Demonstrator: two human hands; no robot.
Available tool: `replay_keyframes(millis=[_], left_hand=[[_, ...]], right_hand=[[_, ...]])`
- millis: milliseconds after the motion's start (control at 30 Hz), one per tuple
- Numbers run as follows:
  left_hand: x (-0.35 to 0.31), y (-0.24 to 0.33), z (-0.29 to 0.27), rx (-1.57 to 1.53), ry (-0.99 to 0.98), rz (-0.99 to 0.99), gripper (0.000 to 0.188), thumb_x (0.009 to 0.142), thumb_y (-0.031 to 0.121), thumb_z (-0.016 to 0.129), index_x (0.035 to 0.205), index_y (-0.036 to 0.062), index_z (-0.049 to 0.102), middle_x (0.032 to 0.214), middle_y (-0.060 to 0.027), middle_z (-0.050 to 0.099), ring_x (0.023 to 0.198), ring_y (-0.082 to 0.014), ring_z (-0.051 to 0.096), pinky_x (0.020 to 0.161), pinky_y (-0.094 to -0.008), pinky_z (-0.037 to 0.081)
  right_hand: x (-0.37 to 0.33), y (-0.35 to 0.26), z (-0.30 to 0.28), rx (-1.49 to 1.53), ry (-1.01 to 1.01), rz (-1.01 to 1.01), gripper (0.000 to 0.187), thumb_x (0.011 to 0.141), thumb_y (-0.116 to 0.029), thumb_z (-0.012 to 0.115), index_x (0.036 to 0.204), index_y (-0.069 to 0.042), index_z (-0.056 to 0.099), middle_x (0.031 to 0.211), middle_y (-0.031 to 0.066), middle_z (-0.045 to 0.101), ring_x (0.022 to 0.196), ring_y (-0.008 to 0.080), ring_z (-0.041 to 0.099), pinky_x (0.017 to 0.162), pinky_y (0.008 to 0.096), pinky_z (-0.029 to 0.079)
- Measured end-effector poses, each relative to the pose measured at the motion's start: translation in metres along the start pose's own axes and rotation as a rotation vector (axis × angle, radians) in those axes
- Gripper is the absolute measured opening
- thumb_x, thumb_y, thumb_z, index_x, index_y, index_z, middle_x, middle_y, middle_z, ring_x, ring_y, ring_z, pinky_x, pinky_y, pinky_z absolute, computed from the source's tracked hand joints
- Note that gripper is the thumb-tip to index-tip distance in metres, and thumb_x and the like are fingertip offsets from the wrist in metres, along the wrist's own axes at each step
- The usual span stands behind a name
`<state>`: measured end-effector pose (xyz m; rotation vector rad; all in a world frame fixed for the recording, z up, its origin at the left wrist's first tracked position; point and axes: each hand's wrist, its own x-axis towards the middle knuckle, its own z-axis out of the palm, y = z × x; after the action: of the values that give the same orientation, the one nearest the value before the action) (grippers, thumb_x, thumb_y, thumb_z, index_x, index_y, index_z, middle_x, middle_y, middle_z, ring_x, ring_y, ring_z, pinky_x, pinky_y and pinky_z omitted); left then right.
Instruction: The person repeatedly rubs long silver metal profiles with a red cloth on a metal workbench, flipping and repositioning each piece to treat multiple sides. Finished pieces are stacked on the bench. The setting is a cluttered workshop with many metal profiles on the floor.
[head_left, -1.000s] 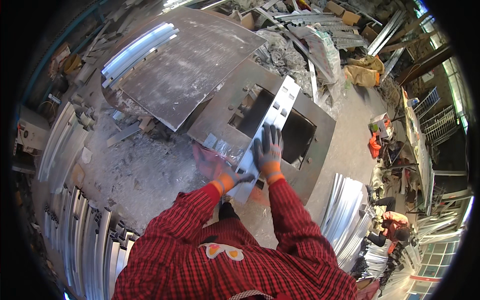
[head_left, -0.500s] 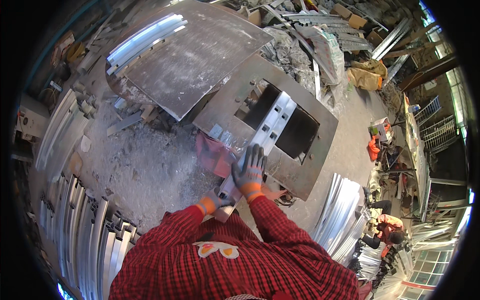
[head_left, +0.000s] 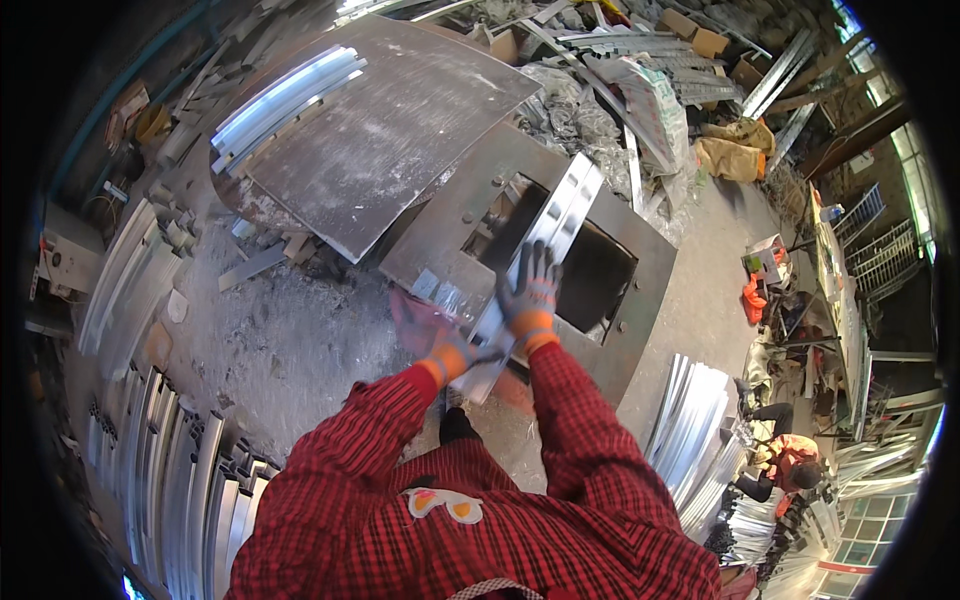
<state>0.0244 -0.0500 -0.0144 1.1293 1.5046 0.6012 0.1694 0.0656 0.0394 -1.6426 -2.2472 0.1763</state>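
Note:
A long silvery metal profile [head_left: 571,200] with openings along it lies slantwise across the steel table of a machine [head_left: 622,345]. Its near end juts past the table's edge toward me. My right hand [head_left: 530,292], in a grey and orange glove, rests flat on top of the profile with its fingers stretched along it. Lower down, my left hand [head_left: 458,356], gloved alike, grips the profile's side close to the near end; its fingers are a little blurred. Beneath the profile, dark openings in the table show on both sides.
Beyond the machine, a dark sheet-topped table [head_left: 385,120] carries a bundle of shiny strips [head_left: 290,100]. Upright metal profiles [head_left: 165,480] stand at lower left, and pale lengths [head_left: 690,420] lie at right. Another person [head_left: 785,462] is low at far right. Scrap and plastic [head_left: 570,110] cover the back.
Both hands have moved forward and to the right, and the profile has slid farther over the machine table. My left hand has moved from beneath the near end to its side.

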Motion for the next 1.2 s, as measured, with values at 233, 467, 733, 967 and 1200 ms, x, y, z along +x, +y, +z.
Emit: replay_keyframes(millis=[233, 467, 733, 967, 1200], left_hand=[[0.074, 0.108, 0.000, 0.199, -0.039, -0.081, 0.081, 0.069, 0.067, 0.078, 0.104, -0.0052, 0.072, 0.104, -0.0246, 0.072, 0.097, -0.0372, 0.070, 0.087, -0.0403, 0.052], [0.027, -0.035, 0.034, -0.203, 0.027, -0.027, 0.089, 0.067, 0.064, 0.082, 0.126, -0.0003, 0.061, 0.121, -0.0214, 0.068, 0.109, -0.0332, 0.067, 0.096, -0.0393, 0.050], [-0.122, -0.171, 0.040, -0.106, -0.014, -0.100, 0.063, 0.072, 0.027, 0.091, 0.120, -0.0009, 0.062, 0.104, -0.0096, 0.071, 0.093, -0.0151, 0.066, 0.080, -0.0310, 0.055], [-0.152, -0.034, -0.015, -0.495, -0.402, -0.293, 0.078, 0.072, 0.065, 0.081, 0.118, 0.0027, 0.070, 0.107, -0.0139, 0.072, 0.094, -0.0221, 0.069, 0.087, -0.0353, 0.053], [-0.142, -0.039, -0.014, 0.242, 0.007, 0.006, 0.081, 0.082, 0.064, 0.071, 0.135, 0.0048, 0.056, 0.117, -0.0208, 0.069, 0.110, -0.0315, 0.067, 0.095, -0.0405, 0.051]], right_hand=[[0.092, 0.068, -0.002, -0.062, 0.064, -0.022, 0.067, 0.098, -0.044, 0.050, 0.152, -0.007, 0.037, 0.155, 0.0204, 0.038, 0.146, 0.0375, 0.031, 0.121, 0.0505, 0.019], [0.001, 0.009, 0.003, -0.040, 0.085, -0.043, 0.073, 0.094, -0.044, 0.055, 0.154, -0.006, 0.035, 0.157, 0.0199, 0.036, 0.147, 0.0373, 0.029, 0.122, 0.0503, 0.015], [-0.164, -0.073, 0.013, 0.051, -0.010, 0.001, 0.078, 0.091, -0.047, 0.055, 0.151, -0.001, 0.037, 0.158, 0.0226, 0.033, 0.148, 0.0413, 0.024, 0.123, 0.0547, 0.011], [-0.188, -0.036, 0.020, 0.956, 0.354, 0.321, 0.061, 0.096, -0.015, 0.060, 0.150, 0.000, 0.035, 0.147, 0.0196, 0.044, 0.135, 0.0321, 0.045, 0.112, 0.0407, 0.037], [-0.201, -0.068, -0.002, 1.265, 0.073, 0.538, 0.036, 0.102, -0.029, 0.056, 0.125, -0.001, 0.054, 0.113, 0.0097, 0.062, 0.097, 0.0196, 0.059, 0.084, 0.0336, 0.051]])
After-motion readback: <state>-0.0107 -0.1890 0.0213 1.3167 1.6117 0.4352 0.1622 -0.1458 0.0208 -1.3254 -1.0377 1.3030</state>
